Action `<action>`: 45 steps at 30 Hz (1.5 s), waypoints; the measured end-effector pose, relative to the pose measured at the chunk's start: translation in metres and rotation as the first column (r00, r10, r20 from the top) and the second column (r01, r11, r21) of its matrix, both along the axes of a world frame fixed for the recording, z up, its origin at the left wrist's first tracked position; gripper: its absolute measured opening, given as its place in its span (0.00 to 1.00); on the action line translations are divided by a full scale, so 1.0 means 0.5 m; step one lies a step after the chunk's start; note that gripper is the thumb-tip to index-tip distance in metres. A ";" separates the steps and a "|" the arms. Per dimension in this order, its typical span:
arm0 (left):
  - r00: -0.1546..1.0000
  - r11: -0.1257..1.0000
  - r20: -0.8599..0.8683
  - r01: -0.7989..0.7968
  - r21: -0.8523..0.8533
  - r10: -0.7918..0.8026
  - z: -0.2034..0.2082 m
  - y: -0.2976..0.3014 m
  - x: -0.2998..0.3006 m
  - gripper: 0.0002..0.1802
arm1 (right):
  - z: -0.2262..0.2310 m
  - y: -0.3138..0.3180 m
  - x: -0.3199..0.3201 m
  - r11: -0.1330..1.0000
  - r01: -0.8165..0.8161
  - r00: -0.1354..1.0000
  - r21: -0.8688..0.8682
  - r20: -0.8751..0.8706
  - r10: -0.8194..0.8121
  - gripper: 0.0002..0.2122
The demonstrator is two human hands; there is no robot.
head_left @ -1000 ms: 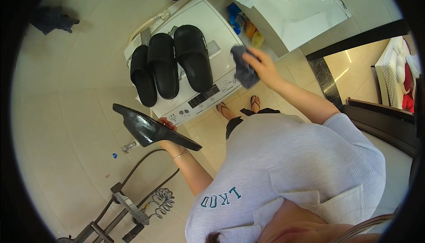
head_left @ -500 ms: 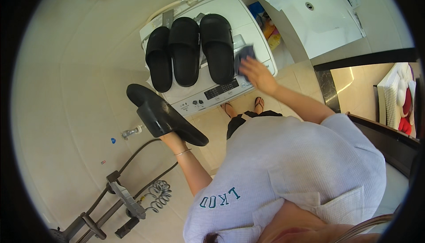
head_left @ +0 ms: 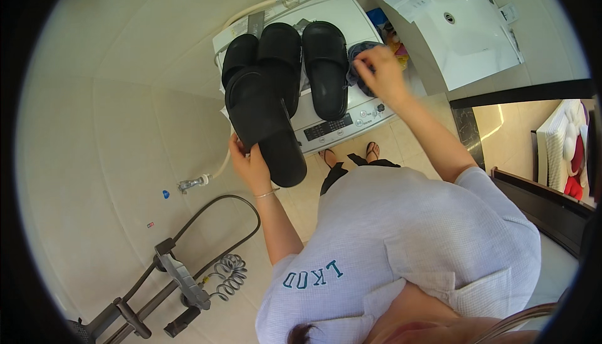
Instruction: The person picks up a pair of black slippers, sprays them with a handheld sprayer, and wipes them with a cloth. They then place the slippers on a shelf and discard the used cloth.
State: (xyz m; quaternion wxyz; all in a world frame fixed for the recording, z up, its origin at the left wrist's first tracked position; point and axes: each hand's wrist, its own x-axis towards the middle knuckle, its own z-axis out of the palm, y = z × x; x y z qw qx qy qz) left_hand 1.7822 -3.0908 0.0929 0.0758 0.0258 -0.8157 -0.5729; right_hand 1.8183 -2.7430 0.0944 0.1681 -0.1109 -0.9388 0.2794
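Note:
My left hand [head_left: 252, 167] grips a black slide sandal [head_left: 266, 125] along its lower side. This slide is tilted in front of the washing machine, its strap end overlapping the others. Three more black slides stand on the machine's top: the left slide [head_left: 241, 52] and the middle slide [head_left: 279, 46] are partly covered by the held one, and the right slide [head_left: 327, 68] shows whole. A crumpled dark grey cloth [head_left: 356, 81] lies to the right of them. My right hand [head_left: 384, 78] hovers at the cloth, slightly blurred, fingers bent and apart.
Under the slides stands a white top-loading washing machine [head_left: 351, 15] with a front control panel. A white sink [head_left: 476, 43] is at the far right. On the left wall are a tap [head_left: 193, 183] and shower fittings [head_left: 182, 275]. A doorway is on the right.
My left hand has turned the slide and moved it up and right, toward the machine. The cloth, earlier in my right hand, now lies crumpled on the machine beneath it.

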 end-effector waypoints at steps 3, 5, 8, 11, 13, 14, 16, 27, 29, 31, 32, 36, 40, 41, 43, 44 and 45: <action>1.000 1.000 -0.009 0.003 -0.001 -0.003 -0.011 0.038 -0.042 0.23 | -0.022 -0.091 -0.052 0.827 -0.082 0.977 -0.556 0.118 0.176 0.22; 0.999 0.999 0.028 -0.023 -0.043 0.024 -0.018 0.072 -0.081 0.25 | -0.053 -0.142 -0.107 0.775 0.034 0.993 -0.631 0.109 0.045 0.20; 0.912 0.965 -0.410 -0.131 -0.229 0.027 -0.026 0.109 -0.099 0.30 | -0.083 -0.172 -0.170 0.605 0.193 0.975 -0.772 0.085 -0.203 0.17; 0.901 0.894 -0.413 -0.075 -0.442 -0.129 -0.034 0.120 -0.068 0.25 | -0.081 -0.181 -0.175 0.332 0.200 0.944 -0.922 0.091 -0.316 0.15; 0.939 0.898 -0.290 0.042 -0.437 -0.185 -0.038 0.119 -0.042 0.18 | -0.065 -0.192 -0.148 0.321 0.130 0.942 -0.938 0.016 -0.336 0.14; 0.960 0.908 -0.252 0.006 -0.418 -0.122 -0.038 0.116 -0.035 0.18 | -0.055 -0.199 -0.129 0.308 0.096 0.938 -0.946 -0.018 -0.346 0.13; 0.995 0.922 -0.096 -0.036 -0.386 -0.001 -0.037 0.109 -0.028 0.18 | -0.036 -0.220 -0.084 0.330 0.056 0.958 -0.942 -0.043 -0.284 0.13; 0.921 0.850 0.255 0.131 0.510 -0.294 -0.021 0.117 -0.052 0.23 | -0.047 -0.290 -0.028 0.687 -0.037 0.977 -0.726 -0.169 -0.127 0.08; 0.850 0.794 0.401 0.032 0.607 -0.341 -0.010 0.129 -0.058 0.20 | -0.044 -0.285 -0.025 0.709 0.011 0.985 -0.705 -0.115 -0.129 0.08; 0.844 0.742 0.353 0.077 0.666 -0.404 0.009 0.137 -0.045 0.20 | -0.033 -0.283 -0.009 0.612 -0.064 0.984 -0.789 -0.152 -0.093 0.09; 0.851 0.706 0.300 0.111 0.699 -0.431 0.019 0.142 -0.034 0.19 | -0.023 -0.282 0.004 0.553 -0.112 0.984 -0.825 -0.172 -0.057 0.09; 0.858 0.719 0.213 0.230 0.656 -0.468 0.063 0.112 0.045 0.23 | 0.021 -0.295 0.060 0.845 -0.321 0.929 -0.427 -0.317 0.192 0.11; 0.915 0.569 0.163 0.084 0.818 -0.368 0.085 0.073 0.091 0.25 | 0.045 -0.340 0.064 0.855 -0.502 0.832 -0.128 -0.341 0.437 0.15; 0.937 0.504 0.131 0.055 0.862 -0.325 0.090 0.066 0.100 0.25 | 0.048 -0.355 0.056 0.839 -0.541 0.802 -0.060 -0.337 0.493 0.15; 0.946 0.319 0.095 0.010 0.948 -0.311 0.097 0.051 0.100 0.27 | 0.054 -0.387 0.036 0.825 -0.562 0.777 0.054 -0.309 0.549 0.17; 0.949 0.302 0.127 -0.035 0.953 -0.290 0.099 0.040 0.093 0.27 | 0.056 -0.402 0.027 0.815 -0.578 0.768 0.038 -0.310 0.560 0.17; 0.951 0.240 0.110 -0.040 0.970 -0.287 0.102 0.023 0.081 0.27 | 0.058 -0.413 0.019 0.803 -0.596 0.759 0.023 -0.310 0.573 0.17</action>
